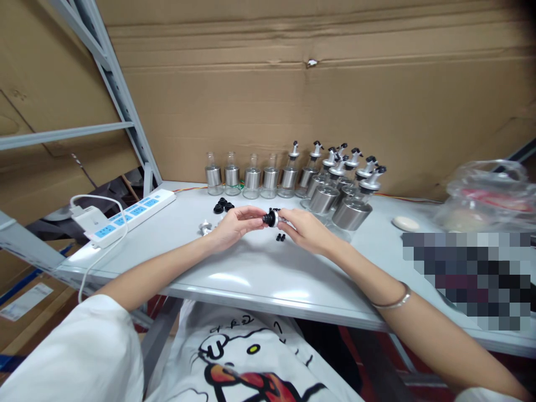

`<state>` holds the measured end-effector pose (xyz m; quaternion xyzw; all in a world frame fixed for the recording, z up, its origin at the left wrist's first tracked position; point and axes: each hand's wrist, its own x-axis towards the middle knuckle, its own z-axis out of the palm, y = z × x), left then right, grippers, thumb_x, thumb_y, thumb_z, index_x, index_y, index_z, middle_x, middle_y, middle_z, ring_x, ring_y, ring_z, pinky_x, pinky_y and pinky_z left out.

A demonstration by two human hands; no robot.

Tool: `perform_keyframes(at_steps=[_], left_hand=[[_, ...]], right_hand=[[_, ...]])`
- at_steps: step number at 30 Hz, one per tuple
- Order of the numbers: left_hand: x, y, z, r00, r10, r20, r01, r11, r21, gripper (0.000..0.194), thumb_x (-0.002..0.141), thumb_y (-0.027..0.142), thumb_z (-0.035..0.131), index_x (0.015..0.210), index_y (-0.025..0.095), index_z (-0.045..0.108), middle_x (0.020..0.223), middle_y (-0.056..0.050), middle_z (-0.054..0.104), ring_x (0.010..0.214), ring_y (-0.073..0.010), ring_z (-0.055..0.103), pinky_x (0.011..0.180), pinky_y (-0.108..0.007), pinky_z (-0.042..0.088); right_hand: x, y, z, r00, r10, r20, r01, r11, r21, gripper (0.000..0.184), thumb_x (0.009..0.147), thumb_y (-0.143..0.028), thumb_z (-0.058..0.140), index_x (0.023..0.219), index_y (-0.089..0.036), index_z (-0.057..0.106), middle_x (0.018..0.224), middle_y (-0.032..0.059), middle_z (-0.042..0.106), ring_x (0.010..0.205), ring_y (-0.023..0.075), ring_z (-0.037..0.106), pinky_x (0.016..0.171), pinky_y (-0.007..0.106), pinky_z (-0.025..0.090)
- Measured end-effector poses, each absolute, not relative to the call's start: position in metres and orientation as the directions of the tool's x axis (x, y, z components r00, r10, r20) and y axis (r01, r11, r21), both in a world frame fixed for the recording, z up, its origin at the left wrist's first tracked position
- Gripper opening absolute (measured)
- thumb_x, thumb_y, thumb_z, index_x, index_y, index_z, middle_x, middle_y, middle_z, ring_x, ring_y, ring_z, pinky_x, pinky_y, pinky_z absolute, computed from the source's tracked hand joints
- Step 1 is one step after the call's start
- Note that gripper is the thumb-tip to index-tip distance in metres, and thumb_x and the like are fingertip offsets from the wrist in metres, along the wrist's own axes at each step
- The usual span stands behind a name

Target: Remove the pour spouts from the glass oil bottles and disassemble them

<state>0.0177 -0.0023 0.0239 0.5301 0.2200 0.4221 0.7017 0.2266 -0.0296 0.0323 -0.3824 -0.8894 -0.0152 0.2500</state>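
Note:
Between my two hands, over the middle of the table, is a bottle pourer (273, 218) with a ribbed black stopper and a silver collar. My left hand (235, 226) pinches the black stopper end. My right hand (305, 228) is closed around the silver spout end, which its fingers partly cover. Left of the hands lie several black stoppers (220, 206) in a cluster. Silver spout parts (205, 226) rest beside my left wrist, partly hidden by it. Small black caps (280, 238) lie just below the pourer, with more partly hidden behind it.
Open glass bottles with steel sleeves (252, 180) line the back left. Several bottles fitted with pourers (354, 212) crowd the back right. A white power strip (134, 215) with a plugged-in charger lies left. A white oval object (405, 224) and clear plastic bags (489, 195) are at right.

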Motion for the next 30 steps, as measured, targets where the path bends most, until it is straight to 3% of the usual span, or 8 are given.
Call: perform_keyframes(at_steps=[15, 30], left_hand=[[0.0174, -0.0013, 0.0216, 0.551, 0.822, 0.143, -0.35, 0.071, 0.934, 0.027, 0.055, 0.023, 0.086, 0.076, 0.016, 0.071, 0.079, 0.0, 0.069, 0.078, -0.0129, 0.064, 0.089, -0.036, 0.048], [0.0163, -0.001, 0.0206, 0.571, 0.811, 0.128, -0.353, 0.102, 0.93, 0.028, 0.056, 0.021, 0.086, 0.079, 0.016, 0.071, 0.08, -0.001, 0.069, 0.08, -0.0133, 0.064, 0.093, -0.038, 0.045]], right_hand=[[0.2271, -0.0291, 0.0313, -0.596, 0.661, 0.455, 0.69, 0.712, -0.13, 0.021, 0.096, -0.029, 0.036, 0.085, -0.019, 0.051, 0.07, 0.0051, 0.057, 0.065, 0.0182, 0.049, 0.062, 0.026, 0.033], [0.2278, -0.0298, 0.0312, -0.599, 0.643, 0.478, 0.644, 0.741, -0.189, 0.028, 0.098, -0.035, 0.034, 0.084, -0.019, 0.052, 0.068, 0.0035, 0.055, 0.063, 0.016, 0.048, 0.06, 0.024, 0.033]])
